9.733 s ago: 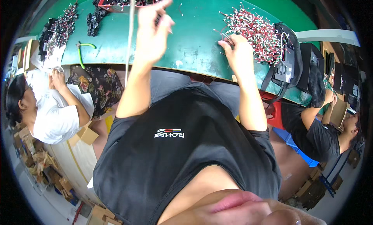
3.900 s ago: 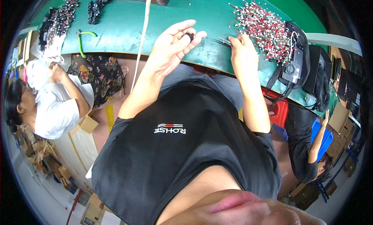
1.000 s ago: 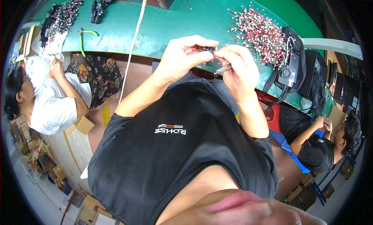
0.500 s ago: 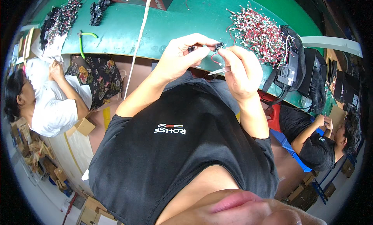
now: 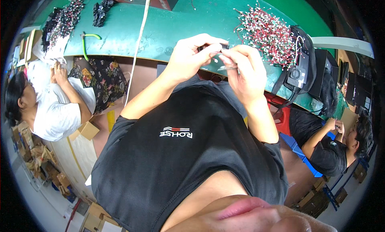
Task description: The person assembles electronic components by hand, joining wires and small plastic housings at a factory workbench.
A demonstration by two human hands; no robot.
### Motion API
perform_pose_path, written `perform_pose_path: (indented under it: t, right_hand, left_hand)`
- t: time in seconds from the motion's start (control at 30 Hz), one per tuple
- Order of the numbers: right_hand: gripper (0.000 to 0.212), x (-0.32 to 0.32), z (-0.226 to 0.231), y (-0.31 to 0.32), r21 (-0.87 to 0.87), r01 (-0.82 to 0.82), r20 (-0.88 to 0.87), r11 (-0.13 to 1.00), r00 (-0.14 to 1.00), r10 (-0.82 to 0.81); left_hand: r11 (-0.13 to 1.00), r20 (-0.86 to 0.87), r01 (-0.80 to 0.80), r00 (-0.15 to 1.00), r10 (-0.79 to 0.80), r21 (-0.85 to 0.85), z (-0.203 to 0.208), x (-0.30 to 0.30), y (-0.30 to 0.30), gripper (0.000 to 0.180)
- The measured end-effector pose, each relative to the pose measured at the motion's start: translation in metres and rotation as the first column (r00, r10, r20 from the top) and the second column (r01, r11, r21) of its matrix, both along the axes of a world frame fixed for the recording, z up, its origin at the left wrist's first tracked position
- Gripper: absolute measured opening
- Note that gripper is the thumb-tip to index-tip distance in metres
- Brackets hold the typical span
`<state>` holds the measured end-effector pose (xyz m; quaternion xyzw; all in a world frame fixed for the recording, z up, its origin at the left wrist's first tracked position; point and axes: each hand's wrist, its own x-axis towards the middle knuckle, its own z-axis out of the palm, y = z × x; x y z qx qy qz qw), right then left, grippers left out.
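My left hand is closed, its thumb and fingers pinching a small black plastic part in front of my chest, near the bench edge. Close against it, my right hand has its thumb and forefinger pressed together at the part's right end. A slim silver pointed tool lies within the right hand's fingers; its exact kind is not clear. A small white tip shows just below the part. The fingers hide most of the black part.
On the green bench, a heap of red-and-black wires with white connectors lies right, beside a black device. Green-handled pliers, black parts and a red box lie left and back. A pale cord hangs across. Co-workers sit either side.
My right hand has moved slightly left, closer to my left hand. The black part has turned and is more covered by fingers; the red wire below it no longer shows. The cord has swung left.
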<state>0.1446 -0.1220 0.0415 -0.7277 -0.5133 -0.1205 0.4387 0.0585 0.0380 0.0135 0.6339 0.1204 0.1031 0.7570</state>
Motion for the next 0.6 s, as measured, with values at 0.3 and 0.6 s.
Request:
perform_pose_path:
  t: [0.3,0.6]
  right_hand:
    - [0.025,-0.020,0.017,-0.017,-0.068,-0.047,-0.912,0.997,0.408,-0.043]
    - [0.028,-0.020,0.031,-0.015,-0.016,-0.174,-0.979,0.985,0.202,0.020]
  left_hand:
    - [0.945,0.102,-0.036,0.992,0.073,-0.326,-0.010,0.002,0.003,0.020]
    - [0.976,0.106,-0.108,0.986,0.130,-0.186,0.002,0.000,-0.005,0.016]
